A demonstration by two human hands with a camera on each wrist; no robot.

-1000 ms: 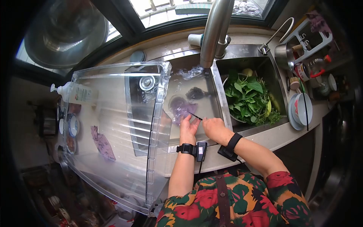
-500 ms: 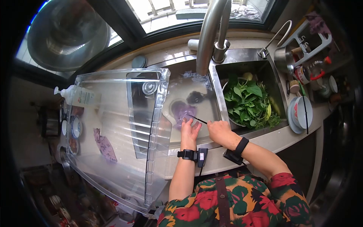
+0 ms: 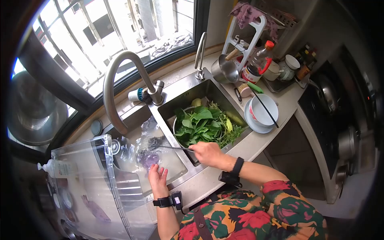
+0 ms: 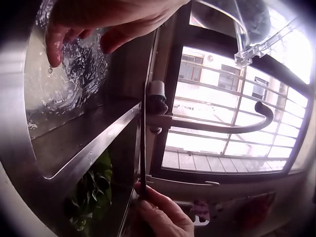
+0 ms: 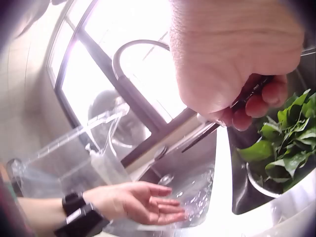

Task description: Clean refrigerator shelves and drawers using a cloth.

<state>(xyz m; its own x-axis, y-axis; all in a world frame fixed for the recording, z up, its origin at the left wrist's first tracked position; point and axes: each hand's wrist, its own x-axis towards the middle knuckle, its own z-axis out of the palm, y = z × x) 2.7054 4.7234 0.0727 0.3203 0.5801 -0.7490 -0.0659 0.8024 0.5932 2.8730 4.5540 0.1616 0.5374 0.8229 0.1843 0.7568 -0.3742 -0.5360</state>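
My left hand [image 3: 158, 181] is held over the left sink basin, fingers spread and holding nothing, beside a purple cloth [image 3: 149, 160] in the water. The right wrist view also shows this hand [image 5: 140, 202] palm up. My right hand [image 3: 210, 155] grips a thin dark stick [image 3: 174, 148] across the basin divider. The stick's far end lies near a dark, fuzzy clump [image 3: 154, 143] in the water. In the left wrist view the stick [image 4: 143, 133] rises from the right hand's [image 4: 165, 213] fingertips. Curled right-hand fingers [image 5: 242, 120] wrap it in the right wrist view.
Leafy greens [image 3: 202, 126] fill a bowl in the right basin. The faucet [image 3: 110, 88] arches over the left basin. A large clear plastic bin [image 3: 86, 188] stands at the left. Stacked bowls [image 3: 264, 110], a saucepan [image 3: 225, 71] and a red-capped bottle [image 3: 256, 64] stand at the right.
The head view has swung to the right. My right hand has moved away from my left hand, and the stick's tip has left the spot by the left fingers and purple cloth.
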